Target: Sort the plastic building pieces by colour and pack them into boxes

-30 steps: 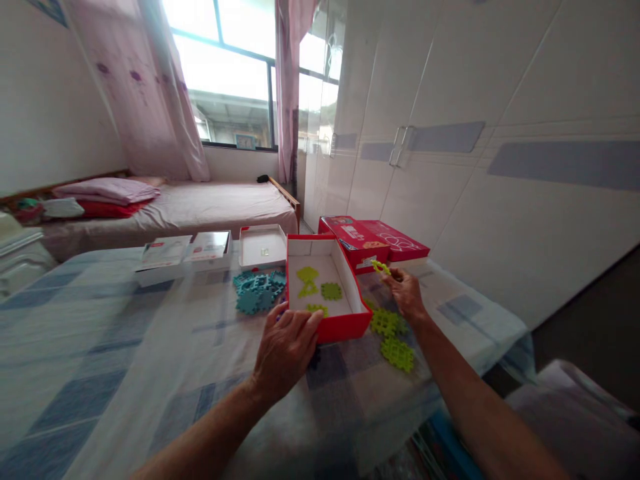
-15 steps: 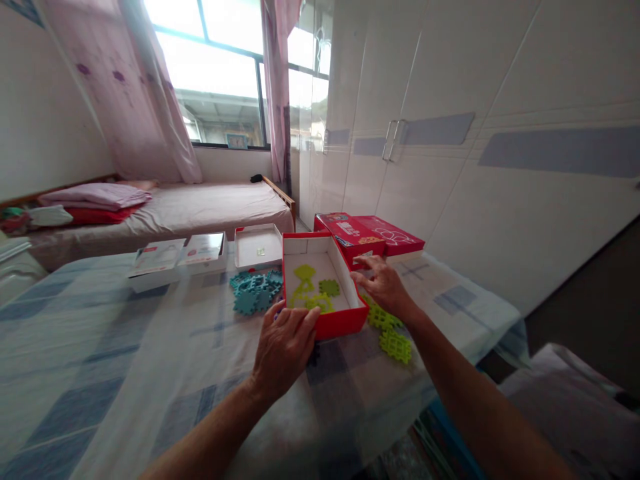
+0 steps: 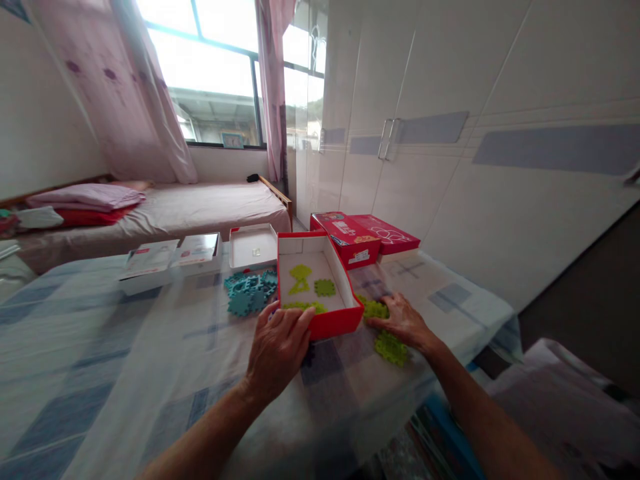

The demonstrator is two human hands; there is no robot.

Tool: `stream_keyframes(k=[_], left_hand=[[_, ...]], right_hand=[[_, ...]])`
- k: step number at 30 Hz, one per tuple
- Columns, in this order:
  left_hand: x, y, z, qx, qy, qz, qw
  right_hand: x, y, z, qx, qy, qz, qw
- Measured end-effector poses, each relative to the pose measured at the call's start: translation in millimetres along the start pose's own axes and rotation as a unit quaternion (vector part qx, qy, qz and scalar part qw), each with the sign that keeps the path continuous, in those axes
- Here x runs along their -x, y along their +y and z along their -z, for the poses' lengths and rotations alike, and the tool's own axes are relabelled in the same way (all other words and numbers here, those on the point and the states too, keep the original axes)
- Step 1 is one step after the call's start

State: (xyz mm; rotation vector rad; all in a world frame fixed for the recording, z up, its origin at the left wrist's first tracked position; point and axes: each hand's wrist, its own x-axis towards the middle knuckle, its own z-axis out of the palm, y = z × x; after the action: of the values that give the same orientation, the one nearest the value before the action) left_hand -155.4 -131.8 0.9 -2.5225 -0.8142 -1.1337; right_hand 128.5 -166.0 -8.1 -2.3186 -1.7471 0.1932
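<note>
My left hand (image 3: 280, 343) is closed over the near left corner of an open red box (image 3: 337, 323) with a pale inside, its fingers on the rim. Inside the box lie several flat yellow-green interlocking pieces (image 3: 325, 288). To the right of the box, my right hand (image 3: 403, 321) has thumb and fingers closed around a yellow-green lattice piece (image 3: 373, 308) on the table. Nearer to me, just below that hand, rests another yellow-green piece (image 3: 391, 349). Dark pieces (image 3: 309, 355) show partly beside my left hand.
A pile of teal interlocking pieces (image 3: 250, 293) lies left of the box. Behind it is a shallow white lid (image 3: 253, 245), with white boxes (image 3: 150, 263) farther left. Closed red boxes (image 3: 345, 237) stand behind on the right. A checked cloth (image 3: 125, 353) covers the table.
My right hand has moved from the box's right rim down and right onto the yellow-green pieces on the table. My left hand stays on the box corner. The view has shifted slightly.
</note>
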Motion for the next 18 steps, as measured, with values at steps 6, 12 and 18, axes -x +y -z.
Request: stream_keyframes(k=[6,12,18], left_hand=[[0.3,-0.7,-1.2,0.000,-0.002,-0.001,1.000],[1.0,-1.0,-2.9,0.001,0.002,0.001,1.000],[0.1,-1.1,-2.1,0.005,0.002,0.001,1.000]], right_hand=[[0.6,5.4,-2.9,-0.113,0.053,-0.005,0.992],[-21.9,22.5,-10.1,-0.405,0.119,-0.081,0.903],[-51.7,-6.7,28.6,-0.535,0.194,-0.044,0.821]])
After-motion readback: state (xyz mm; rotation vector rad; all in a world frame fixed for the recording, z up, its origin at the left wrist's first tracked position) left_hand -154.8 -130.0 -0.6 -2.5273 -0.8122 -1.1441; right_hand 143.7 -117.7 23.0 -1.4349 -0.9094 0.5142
